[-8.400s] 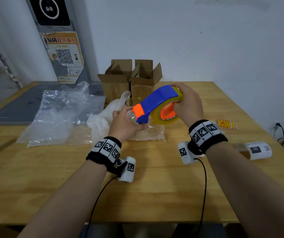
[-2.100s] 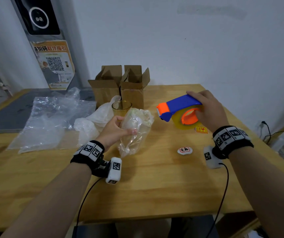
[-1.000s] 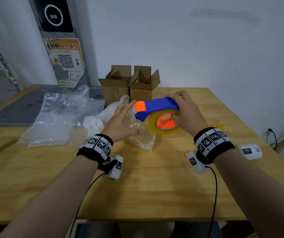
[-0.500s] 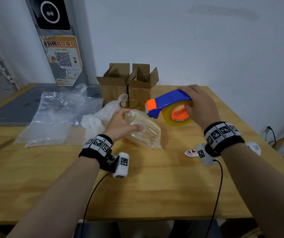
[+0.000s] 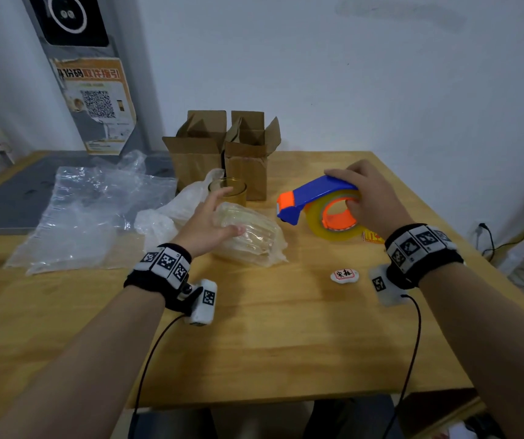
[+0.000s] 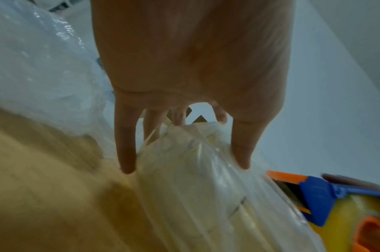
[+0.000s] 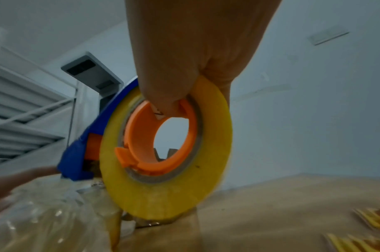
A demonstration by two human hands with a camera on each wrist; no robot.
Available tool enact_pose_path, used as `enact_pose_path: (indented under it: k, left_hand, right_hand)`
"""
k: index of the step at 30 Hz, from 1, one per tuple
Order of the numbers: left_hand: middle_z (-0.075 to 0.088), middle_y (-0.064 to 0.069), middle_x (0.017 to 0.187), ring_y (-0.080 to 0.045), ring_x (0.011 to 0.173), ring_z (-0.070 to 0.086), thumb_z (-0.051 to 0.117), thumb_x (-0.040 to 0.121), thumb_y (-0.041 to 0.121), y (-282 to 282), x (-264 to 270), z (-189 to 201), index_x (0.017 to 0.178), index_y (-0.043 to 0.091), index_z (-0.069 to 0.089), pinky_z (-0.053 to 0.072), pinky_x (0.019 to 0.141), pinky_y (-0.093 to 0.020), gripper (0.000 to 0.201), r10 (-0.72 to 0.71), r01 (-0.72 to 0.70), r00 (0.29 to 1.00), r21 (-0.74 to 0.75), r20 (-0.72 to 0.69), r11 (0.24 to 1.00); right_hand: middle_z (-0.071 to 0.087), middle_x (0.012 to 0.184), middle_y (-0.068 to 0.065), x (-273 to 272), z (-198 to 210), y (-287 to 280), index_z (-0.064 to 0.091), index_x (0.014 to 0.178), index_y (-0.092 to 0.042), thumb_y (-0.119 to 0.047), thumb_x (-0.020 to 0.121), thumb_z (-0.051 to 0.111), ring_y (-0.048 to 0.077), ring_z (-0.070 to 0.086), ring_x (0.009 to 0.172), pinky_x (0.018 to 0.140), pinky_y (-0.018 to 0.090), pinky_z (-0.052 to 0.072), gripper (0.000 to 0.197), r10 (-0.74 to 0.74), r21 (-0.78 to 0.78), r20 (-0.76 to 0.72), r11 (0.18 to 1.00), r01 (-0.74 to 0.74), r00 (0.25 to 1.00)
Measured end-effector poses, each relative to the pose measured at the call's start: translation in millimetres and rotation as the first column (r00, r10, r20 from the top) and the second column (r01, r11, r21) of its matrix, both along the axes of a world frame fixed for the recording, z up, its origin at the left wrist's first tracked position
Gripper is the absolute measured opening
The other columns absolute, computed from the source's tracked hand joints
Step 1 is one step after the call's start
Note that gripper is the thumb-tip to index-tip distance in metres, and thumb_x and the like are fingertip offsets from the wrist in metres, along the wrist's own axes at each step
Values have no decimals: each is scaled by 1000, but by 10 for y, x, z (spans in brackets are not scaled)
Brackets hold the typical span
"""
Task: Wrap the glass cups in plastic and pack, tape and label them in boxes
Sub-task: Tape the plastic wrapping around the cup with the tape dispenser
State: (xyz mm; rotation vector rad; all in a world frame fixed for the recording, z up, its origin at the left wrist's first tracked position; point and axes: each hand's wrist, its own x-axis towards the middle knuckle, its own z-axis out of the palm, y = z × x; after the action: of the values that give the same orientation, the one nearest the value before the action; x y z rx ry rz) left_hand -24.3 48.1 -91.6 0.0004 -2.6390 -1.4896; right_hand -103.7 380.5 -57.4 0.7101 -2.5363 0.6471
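Observation:
A glass cup wrapped in clear plastic [image 5: 249, 237] lies on its side on the wooden table [image 5: 270, 327]. My left hand [image 5: 219, 213] rests on its left end with straight, spread fingers [image 6: 124, 150] and the thumb across the wrap [image 6: 206, 196]. Just right of the bundle, my right hand [image 5: 354, 198] grips a blue and orange tape dispenser [image 5: 316, 201] holding a yellowish tape roll [image 7: 165, 153]. Its orange nose points at the bundle. A bare amber glass cup [image 5: 227, 191] stands behind my left hand.
Two open cardboard boxes [image 5: 197, 153] [image 5: 248, 156] stand at the back. Loose plastic sheets [image 5: 89, 210] cover the left of the table, beside a grey mat [image 5: 4, 201]. A small white sticker [image 5: 344, 275] and yellow labels [image 5: 373, 237] lie near my right wrist.
A second ago the dispenser touched the wrapped cup; it has since pulled away to the right. My left fingers have straightened from a grip, and the bundle now lies on the table.

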Motion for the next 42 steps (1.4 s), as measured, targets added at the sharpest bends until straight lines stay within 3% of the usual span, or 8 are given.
enact_pose_path:
  k: [7,12,15,26,32,36,39,42]
  left_hand:
    - [19,-8,155,-22,153,16,61,101,18,102,100,-20,132,47,59,22,116,-26,42,-122,134,989,-170,81,976]
    - [11,-8,158,-20,154,12,60,101,14,109,138,-43,129,42,64,21,111,-19,40,-113,126,989,-139,96,982]
    - [12,-7,157,-20,153,14,60,101,13,126,168,-43,131,39,64,20,113,-20,40,-101,111,992,-139,78,984]
    - [15,-4,159,-22,150,24,64,98,10,77,191,-96,120,47,67,28,108,-20,42,-62,66,993,-42,98,997]
    - [18,-3,159,-19,148,27,65,98,12,58,183,-131,126,42,67,26,114,-22,41,-50,54,995,-45,92,998]
    - [22,-5,161,-23,151,26,66,97,17,58,145,-146,110,58,68,28,124,-40,43,-21,25,996,-40,87,999]
    - [18,-4,162,-21,149,28,63,98,16,161,161,-101,112,50,69,31,115,-28,37,19,-16,998,-43,63,999]
    - [13,4,165,-25,152,16,58,99,24,316,180,-76,125,44,66,30,120,-44,34,80,-76,997,-273,4,959]
  right_hand:
    - [49,117,9,49,356,-335,67,133,-31,14,87,51,33,57,98,80,39,47,66,-32,199,97,980,12,995]
    - [45,113,8,102,672,-526,64,133,-32,12,88,48,30,56,80,63,33,42,65,-170,384,161,918,97,972]
    - [56,124,12,132,763,-585,62,135,-28,10,88,48,28,54,87,72,34,41,62,-207,454,144,882,121,968]
    - [54,105,7,219,721,-531,66,129,-29,17,84,44,21,53,61,49,29,38,68,-152,376,234,925,55,960]
    - [51,113,10,285,735,-548,63,132,-30,14,87,46,23,51,63,53,30,37,65,-125,387,223,922,30,967]
    - [43,115,10,364,660,-544,60,138,-35,11,90,47,31,50,86,74,36,40,67,-102,333,53,940,78,993]
    - [47,121,15,438,601,-472,62,139,-32,13,87,52,35,50,97,80,36,37,69,-25,305,-80,951,48,997]
    - [48,123,18,532,558,-396,66,135,-26,15,84,59,29,46,90,79,35,35,65,45,296,-113,955,-9,993]
